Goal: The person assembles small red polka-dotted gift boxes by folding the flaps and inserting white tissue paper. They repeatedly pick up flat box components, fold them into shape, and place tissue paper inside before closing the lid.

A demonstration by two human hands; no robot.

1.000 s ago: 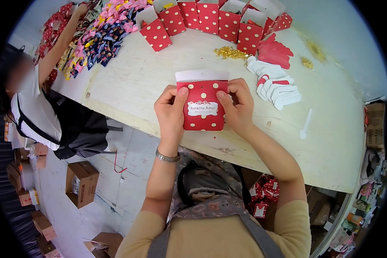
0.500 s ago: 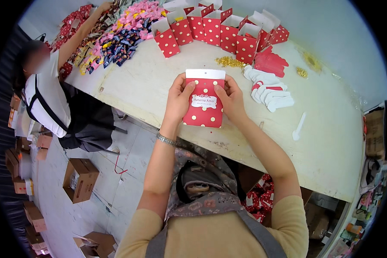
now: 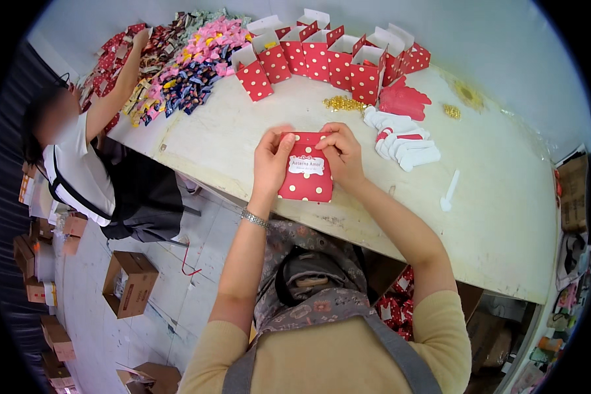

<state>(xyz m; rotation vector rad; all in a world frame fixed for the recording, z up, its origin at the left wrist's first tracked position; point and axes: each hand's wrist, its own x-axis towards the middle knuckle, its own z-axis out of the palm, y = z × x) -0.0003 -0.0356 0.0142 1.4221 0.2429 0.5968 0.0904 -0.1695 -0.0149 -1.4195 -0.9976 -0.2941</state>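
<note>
Above the table's near edge, a red gift box (image 3: 306, 187) with pale dots and a white label is held between both my hands. My left hand (image 3: 270, 161) closes round its left side, thumb on the front. Curled fingers of my right hand (image 3: 343, 154) pinch the box's upper right corner. The top edge is red, and no white flap stands above it. Beyond my hands, several dotted boxes (image 3: 338, 67) stand with white lids raised. Right of my hands lie white and red paper strips (image 3: 407, 146) and red cut pieces (image 3: 402, 100).
Wrapped sweets (image 3: 197, 79) are heaped at the far left, where a co-worker (image 3: 79, 157) reaches over them. Gold ties (image 3: 343, 104) lie before the boxes, another gold bundle (image 3: 452, 111) farther right. One white strip (image 3: 449, 192) lies apart. A cardboard box (image 3: 131, 284) stands on the floor.
The white flap that stood up at the box's top has gone down out of sight. My right hand has shifted to the top corner. The co-worker's arm has moved over the sweets.
</note>
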